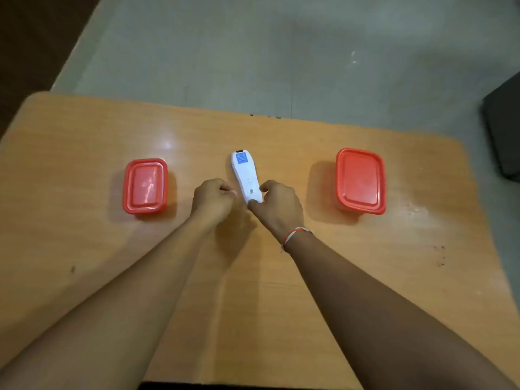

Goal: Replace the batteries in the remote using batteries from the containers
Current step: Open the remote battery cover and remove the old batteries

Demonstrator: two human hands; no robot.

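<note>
A white remote (245, 175) lies face down in the middle of the wooden table (84, 142), with a blue label near its far end. My right hand (277, 205) grips its near end, thumb on the bottom edge and fingers along its right side. My left hand (215, 199) is curled just left of that near end, fingertips touching or almost touching the remote's side. A small container with a red lid (145, 186) stands to the left. A larger red-lidded container (360, 180) stands to the right. Both lids are on, so their contents are hidden.
The table's far edge runs across the upper part of the view, with grey floor (281, 52) beyond it. A dark object (503, 130) stands on the floor at the far right. Small dark specks mark the table's right side.
</note>
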